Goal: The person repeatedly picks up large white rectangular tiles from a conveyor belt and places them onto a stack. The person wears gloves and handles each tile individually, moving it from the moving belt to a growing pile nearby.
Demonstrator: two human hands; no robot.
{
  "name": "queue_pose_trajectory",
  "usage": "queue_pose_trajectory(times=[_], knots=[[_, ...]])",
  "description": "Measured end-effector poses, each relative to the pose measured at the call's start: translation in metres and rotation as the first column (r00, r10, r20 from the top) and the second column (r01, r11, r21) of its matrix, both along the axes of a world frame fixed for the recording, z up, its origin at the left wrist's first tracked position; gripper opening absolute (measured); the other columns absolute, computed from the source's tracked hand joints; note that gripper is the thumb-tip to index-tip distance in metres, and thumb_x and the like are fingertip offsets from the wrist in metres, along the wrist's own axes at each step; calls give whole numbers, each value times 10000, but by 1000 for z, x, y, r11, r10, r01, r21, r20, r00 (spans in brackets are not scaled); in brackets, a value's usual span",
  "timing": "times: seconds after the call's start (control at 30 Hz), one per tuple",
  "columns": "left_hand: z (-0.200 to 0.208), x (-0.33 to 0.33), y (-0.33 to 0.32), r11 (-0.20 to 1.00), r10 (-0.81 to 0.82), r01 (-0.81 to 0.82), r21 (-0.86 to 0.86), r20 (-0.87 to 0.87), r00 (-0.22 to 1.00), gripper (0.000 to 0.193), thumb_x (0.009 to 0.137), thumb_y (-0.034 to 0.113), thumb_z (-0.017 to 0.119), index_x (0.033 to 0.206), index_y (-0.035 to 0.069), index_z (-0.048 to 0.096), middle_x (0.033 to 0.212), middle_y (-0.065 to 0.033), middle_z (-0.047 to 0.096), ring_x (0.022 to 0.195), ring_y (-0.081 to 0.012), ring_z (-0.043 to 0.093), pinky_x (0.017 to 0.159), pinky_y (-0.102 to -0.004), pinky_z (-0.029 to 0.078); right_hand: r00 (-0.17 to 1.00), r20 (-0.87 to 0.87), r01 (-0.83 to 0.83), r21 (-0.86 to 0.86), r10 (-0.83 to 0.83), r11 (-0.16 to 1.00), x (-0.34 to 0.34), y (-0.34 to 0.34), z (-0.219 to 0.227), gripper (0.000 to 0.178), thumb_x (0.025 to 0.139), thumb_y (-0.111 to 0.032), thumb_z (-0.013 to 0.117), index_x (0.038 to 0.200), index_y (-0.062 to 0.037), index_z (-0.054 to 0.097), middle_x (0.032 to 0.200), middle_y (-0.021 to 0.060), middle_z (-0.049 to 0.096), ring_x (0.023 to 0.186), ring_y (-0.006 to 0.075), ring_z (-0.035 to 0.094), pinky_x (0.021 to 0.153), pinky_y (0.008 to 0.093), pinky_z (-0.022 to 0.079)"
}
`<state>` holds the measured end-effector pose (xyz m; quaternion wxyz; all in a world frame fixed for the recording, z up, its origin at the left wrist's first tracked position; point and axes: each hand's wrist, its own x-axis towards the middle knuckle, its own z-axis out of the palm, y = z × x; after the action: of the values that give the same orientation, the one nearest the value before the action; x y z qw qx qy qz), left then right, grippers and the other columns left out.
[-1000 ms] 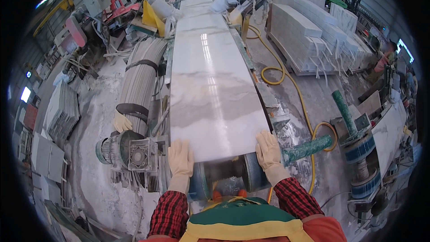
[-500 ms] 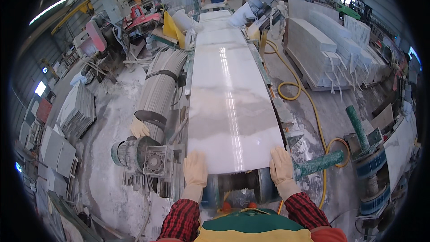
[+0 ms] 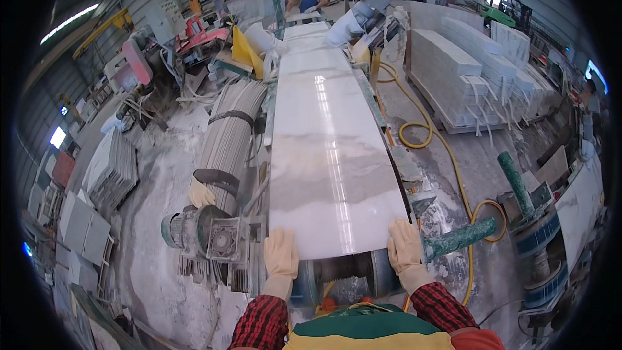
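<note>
A long white marble slab (image 3: 324,207), polished and veined with grey and tan, lies flat on a roller stand in front of me. My left hand (image 3: 280,256), in a cream glove, grips its near left corner, fingers on top. At the near right corner, my right hand (image 3: 405,249) holds the edge in a matching glove. The undersides of both grips are hidden. Below the slab's near edge shows a blue-rimmed roller (image 3: 346,272) with a dark core.
To the left stand a motor with gearbox (image 3: 220,236), a loose glove (image 3: 201,193) and a strapped grey bundle (image 3: 227,123). A green pipe (image 3: 463,236) and yellow hose (image 3: 447,155) lie right, before stacked stone blocks (image 3: 447,65). A person (image 3: 308,0) stands at the far end.
The marble slab has slid slightly toward me, and both my hands have come back with it, still on its corners. The far person's arms have shifted.
</note>
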<state>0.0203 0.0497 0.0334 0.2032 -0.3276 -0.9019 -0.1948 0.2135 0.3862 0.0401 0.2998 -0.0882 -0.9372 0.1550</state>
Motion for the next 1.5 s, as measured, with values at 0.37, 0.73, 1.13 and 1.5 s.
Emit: queue_pose_trajectory(times=[0.37,0.73,1.13,1.5], knots=[[0,6,-2,1000,-5,5,1,-76,997,359,963,203,665,1302,88,683,1374,-245,625,1277,-467,568,1063,-556,451,997,-72,-19,19,20,1000,5,-6,12,307,929,-123,641,1215,-10,631,1198,240,599,1103,458,575,970,558,460],[5,12,-3,1000,-10,10,8,-89,996,331,939,195,660,1252,88,676,1285,-224,615,1206,-445,568,1014,-543,450,996,-91,-2,66,8,998,12,-9,6,323,946,-153,635,1238,-15,631,1233,238,606,1138,456,577,1013,560,459],[6,18,-6,1000,-15,15,8,-73,997,349,904,188,661,1235,76,670,1258,-217,608,1166,-436,562,990,-534,454,995,-95,-4,45,8,999,17,-15,13,281,930,-150,625,1184,-30,625,1184,221,594,1073,438,570,961,539,461],[11,27,-8,1000,-23,24,17,-70,997,339,908,197,662,1223,73,658,1254,-211,603,1161,-434,564,976,-536,455,995,-102,1,40,3,999,24,-18,12,291,931,-148,628,1198,-33,631,1206,217,606,1100,438,579,978,536,467]])
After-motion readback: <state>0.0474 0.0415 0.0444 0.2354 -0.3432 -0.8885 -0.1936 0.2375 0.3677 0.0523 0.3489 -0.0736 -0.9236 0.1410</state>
